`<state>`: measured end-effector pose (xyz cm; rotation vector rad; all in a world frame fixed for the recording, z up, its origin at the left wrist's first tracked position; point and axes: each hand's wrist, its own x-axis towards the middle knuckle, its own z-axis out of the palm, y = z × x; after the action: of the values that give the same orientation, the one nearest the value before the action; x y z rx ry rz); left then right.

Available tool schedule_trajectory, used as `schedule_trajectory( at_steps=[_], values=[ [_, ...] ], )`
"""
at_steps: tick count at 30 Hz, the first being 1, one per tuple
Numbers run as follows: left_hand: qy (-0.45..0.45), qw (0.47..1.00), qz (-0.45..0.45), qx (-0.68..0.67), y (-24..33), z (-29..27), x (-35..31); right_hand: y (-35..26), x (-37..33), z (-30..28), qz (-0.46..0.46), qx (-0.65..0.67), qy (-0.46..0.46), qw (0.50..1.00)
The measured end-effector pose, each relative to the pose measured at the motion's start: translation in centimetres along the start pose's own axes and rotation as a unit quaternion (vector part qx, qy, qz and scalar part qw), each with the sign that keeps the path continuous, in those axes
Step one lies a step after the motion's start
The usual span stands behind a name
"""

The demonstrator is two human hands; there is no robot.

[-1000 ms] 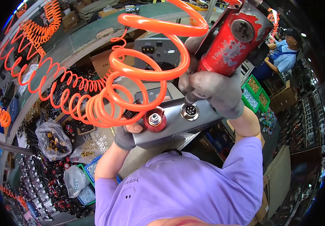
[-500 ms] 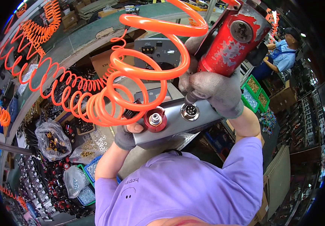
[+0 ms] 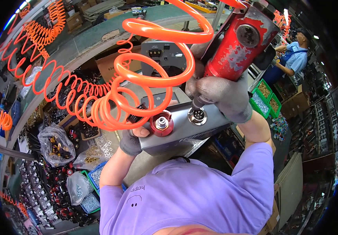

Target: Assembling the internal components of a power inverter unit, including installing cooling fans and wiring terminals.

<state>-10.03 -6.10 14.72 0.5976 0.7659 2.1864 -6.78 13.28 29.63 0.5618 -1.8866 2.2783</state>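
My right hand point(image 3: 229, 96), in a grey glove, is wrapped round a worn red air screwdriver point(image 3: 235, 53). The tool's tip points down at the rim of a round silver multi-pin socket point(image 3: 197, 116); whether it meets a screw is hidden. That socket sits in a grey metal panel point(image 3: 179, 122), beside a red round terminal point(image 3: 161, 123) with a silver stud. My left hand point(image 3: 133, 140), gloved with bare fingertips, grips the panel's left end, thumb on top. A coiled orange air hose point(image 3: 159, 81) loops in front of the panel's far left side.
A dark unit with a fan grille point(image 3: 163, 55) stands beyond the panel. Left are a clear bag of parts point(image 3: 55, 145) and a blue bin of screws point(image 3: 97, 175). Green bins point(image 3: 260, 102) stand to the right, with a co-worker point(image 3: 294, 55) farther off.
The red air screwdriver has leaned slightly to the left, and the hose loops have shifted a little. Both hands keep their holds on the same things.
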Motion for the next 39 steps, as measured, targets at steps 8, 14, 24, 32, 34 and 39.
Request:
schedule_trajectory(
  at_steps=[8, 14, 24, 32, 34, 39],
  values=[
    [-0.008, 0.997, 0.048, 0.056, -0.2, 0.1, 0.2, -0.2, -0.1, 0.3, -0.014, 0.0, 0.002, 1.0],
    [0.001, 0.997, 0.049, 0.056, -0.1, 0.3, 0.2, -0.1, -0.1, 0.4, -0.021, 0.005, 0.011, 1.0],
    [0.02, 0.997, 0.046, 0.054, 0.2, 0.9, -0.2, 1.5, -0.3, 0.5, -0.067, 0.032, 0.045, 0.996],
    [0.074, 0.997, 0.012, 0.033, -0.1, -1.9, -1.2, -0.9, -1.1, -0.1, -0.063, 0.011, 0.011, 0.998],
    [0.087, 0.996, 0.001, 0.028, -0.3, -1.8, -1.3, -2.4, -1.3, -0.1, -0.038, -0.072, 0.057, 0.995],
    [0.13, 0.991, 0.02, 0.022, 0.2, 1.9, -1.5, -4.0, -1.0, -0.2, -0.063, -0.07, 0.069, 0.993]
  ],
)
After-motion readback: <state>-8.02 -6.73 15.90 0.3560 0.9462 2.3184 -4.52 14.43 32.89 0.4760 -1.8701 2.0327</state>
